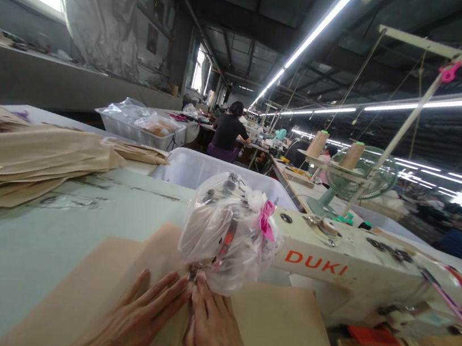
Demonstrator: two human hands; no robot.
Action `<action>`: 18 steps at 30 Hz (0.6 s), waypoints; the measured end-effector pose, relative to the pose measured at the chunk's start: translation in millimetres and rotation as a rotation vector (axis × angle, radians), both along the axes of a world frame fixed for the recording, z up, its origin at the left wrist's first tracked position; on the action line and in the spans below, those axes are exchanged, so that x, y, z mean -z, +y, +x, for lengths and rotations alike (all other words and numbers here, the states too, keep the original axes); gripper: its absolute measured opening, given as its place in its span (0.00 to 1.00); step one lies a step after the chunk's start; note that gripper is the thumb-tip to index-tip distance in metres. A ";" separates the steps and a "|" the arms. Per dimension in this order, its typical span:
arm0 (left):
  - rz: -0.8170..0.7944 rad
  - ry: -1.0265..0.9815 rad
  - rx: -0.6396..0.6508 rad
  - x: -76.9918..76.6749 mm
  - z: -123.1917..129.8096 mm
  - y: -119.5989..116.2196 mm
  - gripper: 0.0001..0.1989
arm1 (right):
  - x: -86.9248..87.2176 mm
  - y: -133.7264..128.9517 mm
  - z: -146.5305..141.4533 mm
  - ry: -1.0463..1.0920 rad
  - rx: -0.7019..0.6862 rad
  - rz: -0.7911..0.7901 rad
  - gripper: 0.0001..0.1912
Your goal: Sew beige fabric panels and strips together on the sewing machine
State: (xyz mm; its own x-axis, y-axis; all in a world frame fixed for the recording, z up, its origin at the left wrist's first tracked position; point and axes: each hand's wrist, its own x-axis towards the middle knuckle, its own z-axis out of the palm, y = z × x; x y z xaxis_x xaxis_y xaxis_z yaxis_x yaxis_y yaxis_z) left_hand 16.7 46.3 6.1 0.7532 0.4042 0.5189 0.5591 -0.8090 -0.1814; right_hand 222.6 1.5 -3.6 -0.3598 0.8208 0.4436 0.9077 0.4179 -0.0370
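Tan fabric [273, 328] lies flat under the head of a sewing machine [314, 253], with a seam or fold running toward me from the needle area. My left hand [147, 310] rests flat on the cloth left of that line, fingers stretched toward the presser foot [193, 271]. Just right of the line, my right hand [209, 324] presses down with its fingers extended and close together. Both sets of fingertips nearly meet in front of the foot. A clear plastic bag [223, 229], tied with a pink ribbon [267, 219], wraps the machine head and partly hides the needle.
Folded tan fabric pieces [22, 161] are stacked on the left of the table [93, 205]. Behind the machine stands a white bin [184, 166]. Thread cones [351, 155] and a green fan [364, 171] are at right. A person [230, 133] sits farther back.
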 end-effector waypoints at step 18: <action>-0.104 0.061 0.008 -12.7 -13.1 -12.6 0.30 | -46.2 -33.8 -6.8 0.203 0.060 -0.096 0.24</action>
